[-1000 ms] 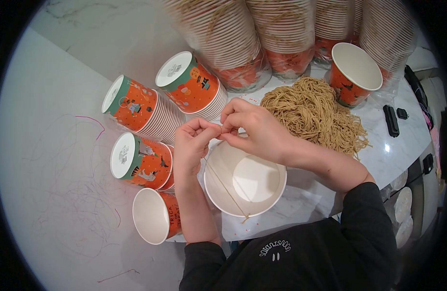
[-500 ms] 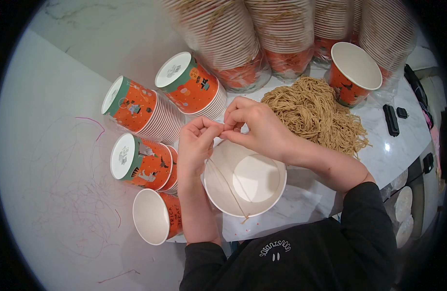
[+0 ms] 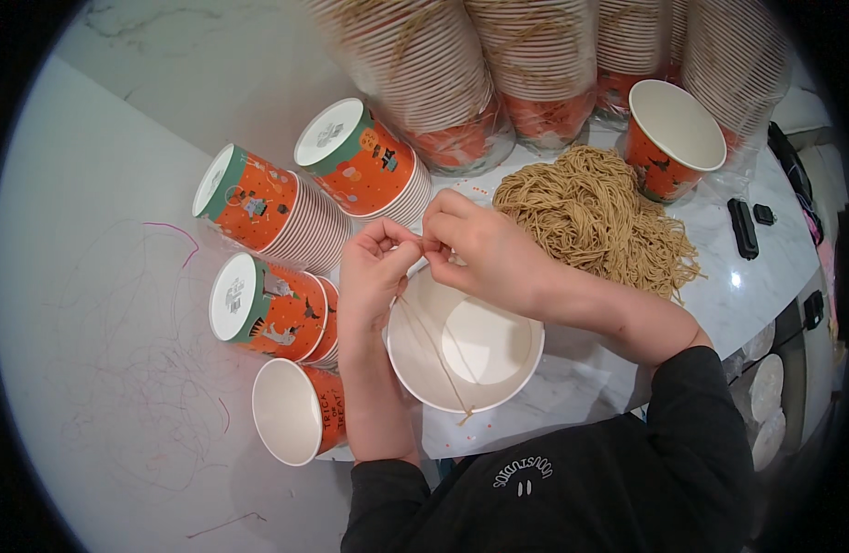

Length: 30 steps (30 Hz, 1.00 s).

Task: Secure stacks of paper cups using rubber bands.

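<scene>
A white-lined paper bucket stands upright in front of me. Tan string runs from a knot at its near rim across the opening up to my fingers. My left hand pinches the string above the bucket's far left rim. Right against it, my right hand is closed with thumb and fingertips on the string too. The exact spot between the fingertips is mostly hidden. Beyond my right hand lies a heap of cut tan strings.
Nested orange and green paper buckets lie on their sides at the left, near an open bucket. Tall wrapped bucket stacks line the back. One bucket stands behind the string heap. Small black devices rest at the right.
The fingers of both hands have shifted slightly at the string, the right hand's curling in more. The bucket and everything around it stay put.
</scene>
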{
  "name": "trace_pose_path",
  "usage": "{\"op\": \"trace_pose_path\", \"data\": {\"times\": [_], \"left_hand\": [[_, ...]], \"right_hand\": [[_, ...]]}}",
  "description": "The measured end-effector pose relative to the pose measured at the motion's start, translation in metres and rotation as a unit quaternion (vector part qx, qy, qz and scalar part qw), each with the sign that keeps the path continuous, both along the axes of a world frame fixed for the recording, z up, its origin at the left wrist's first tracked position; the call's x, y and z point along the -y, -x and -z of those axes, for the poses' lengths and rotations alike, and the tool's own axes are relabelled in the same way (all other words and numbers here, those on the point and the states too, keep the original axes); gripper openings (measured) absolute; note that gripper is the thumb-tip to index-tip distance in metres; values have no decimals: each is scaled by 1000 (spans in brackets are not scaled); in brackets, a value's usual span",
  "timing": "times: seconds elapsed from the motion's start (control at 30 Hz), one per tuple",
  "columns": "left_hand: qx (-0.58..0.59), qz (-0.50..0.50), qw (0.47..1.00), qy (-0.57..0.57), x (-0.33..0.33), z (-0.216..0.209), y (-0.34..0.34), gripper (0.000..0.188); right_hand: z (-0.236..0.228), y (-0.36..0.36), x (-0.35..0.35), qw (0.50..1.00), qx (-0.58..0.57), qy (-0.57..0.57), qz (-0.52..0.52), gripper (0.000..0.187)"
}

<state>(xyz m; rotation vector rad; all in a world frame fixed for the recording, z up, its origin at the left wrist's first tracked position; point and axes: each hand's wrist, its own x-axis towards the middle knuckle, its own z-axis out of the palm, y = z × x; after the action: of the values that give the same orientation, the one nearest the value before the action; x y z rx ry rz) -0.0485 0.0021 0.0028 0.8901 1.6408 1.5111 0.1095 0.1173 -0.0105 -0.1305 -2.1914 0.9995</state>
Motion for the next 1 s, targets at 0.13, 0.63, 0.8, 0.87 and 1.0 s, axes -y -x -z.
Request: {"op": "trace_pose_path", "data": {"times": [0.13,0.63,0.8,0.87,1.0], "left_hand": [[3,-19,1000,9,-5,-8,-11,6],[-141,-64,988,3,-1,-10,-17,15],[-192,-14,980,55,3,-11,-11,11],[-193,-26,980,41,2,-11,-13,11],[-164,-54,985,-28,-1,-10,-18,10]], "right_hand": [[3,0,0,1000,-12,-21,-2,12],[-12,0,-11,974,120,181,-62,9],[8,5,-9,998,49,25,-32,9],[8,6,-9,999,39,16,-24,9],[-5,3,-14,989,39,135,-55,9]]}}
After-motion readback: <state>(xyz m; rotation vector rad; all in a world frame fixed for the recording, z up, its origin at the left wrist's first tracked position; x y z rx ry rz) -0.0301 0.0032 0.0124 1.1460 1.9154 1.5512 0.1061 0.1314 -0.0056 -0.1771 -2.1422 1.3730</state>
